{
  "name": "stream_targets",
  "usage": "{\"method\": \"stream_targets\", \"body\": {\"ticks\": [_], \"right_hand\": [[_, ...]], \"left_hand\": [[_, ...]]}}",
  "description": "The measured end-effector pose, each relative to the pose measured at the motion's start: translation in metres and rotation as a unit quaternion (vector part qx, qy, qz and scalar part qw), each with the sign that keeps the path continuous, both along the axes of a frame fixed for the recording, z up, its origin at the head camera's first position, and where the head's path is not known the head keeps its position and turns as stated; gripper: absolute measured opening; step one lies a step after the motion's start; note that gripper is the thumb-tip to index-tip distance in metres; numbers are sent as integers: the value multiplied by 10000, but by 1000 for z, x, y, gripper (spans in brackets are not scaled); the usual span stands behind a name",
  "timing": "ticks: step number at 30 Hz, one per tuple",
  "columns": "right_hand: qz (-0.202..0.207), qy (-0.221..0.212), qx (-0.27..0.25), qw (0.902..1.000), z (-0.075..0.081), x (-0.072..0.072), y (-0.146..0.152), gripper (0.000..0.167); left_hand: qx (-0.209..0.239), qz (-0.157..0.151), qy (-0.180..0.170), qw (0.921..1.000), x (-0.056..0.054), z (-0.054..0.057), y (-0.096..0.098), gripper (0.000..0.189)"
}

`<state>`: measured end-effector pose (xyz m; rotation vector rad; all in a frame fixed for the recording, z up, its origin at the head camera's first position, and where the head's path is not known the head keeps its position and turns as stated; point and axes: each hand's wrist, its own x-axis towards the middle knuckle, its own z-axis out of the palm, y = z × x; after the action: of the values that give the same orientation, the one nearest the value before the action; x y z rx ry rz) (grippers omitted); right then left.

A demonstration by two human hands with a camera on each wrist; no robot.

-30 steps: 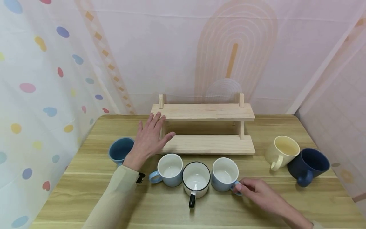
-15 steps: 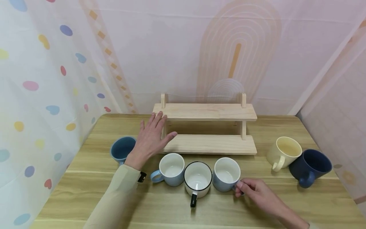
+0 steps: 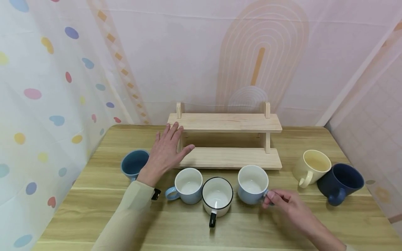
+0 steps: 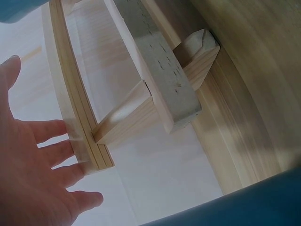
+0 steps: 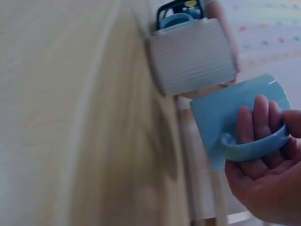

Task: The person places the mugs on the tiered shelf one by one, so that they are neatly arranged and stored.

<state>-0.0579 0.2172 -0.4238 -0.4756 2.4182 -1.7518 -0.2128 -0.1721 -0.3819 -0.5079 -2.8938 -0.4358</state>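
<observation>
A light blue mug with a white inside (image 3: 252,181) hangs just above the table, its handle gripped by my right hand (image 3: 290,209). In the right wrist view, curled fingers pass through the handle (image 5: 256,147). My left hand (image 3: 164,151) is spread at the left end of the two-tier wooden shelf (image 3: 224,122), its fingertips touching the upper board (image 4: 77,113). Left of the held mug stand a white mug with a black rim and black handle (image 3: 217,195) and a second light blue mug (image 3: 188,186).
A teal mug (image 3: 133,164) stands beside my left wrist, partly covered by it. On the right a cream mug (image 3: 311,167) and a navy mug (image 3: 340,183) stand side by side on the wooden table (image 3: 176,233). A patterned curtain (image 3: 188,62) hangs behind the shelf.
The light blue mug in my right hand has come up off the table and moved slightly right and toward the shelf. My left hand stays at the shelf.
</observation>
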Motion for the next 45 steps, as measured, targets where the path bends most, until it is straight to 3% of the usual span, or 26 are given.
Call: {"method": "stream_targets", "body": {"ticks": [6,15,21,26,35,45], "right_hand": [[-308,218,-283,9989,15,-2,-3,32],[-837,171,-480,9952,34,-2,-9,35],[-1046,199,-1327,9854,42,-7,-14,33],[-1149,130,-1888,9752,51,-16,-17,33],[-1390,129,-2094,9678,68,-37,-26,39],[-1634,356,-2660,9494,77,-67,-33,35]], "left_hand": [[24,-23,-20,10000,0,0,2,88],[25,-49,87,9999,0,-1,9,87],[5,-47,40,10000,1,-2,13,88],[26,-54,42,10000,1,-1,16,88],[43,-23,38,10000,1,-1,17,88],[45,1,34,10000,2,-3,17,90]]}}
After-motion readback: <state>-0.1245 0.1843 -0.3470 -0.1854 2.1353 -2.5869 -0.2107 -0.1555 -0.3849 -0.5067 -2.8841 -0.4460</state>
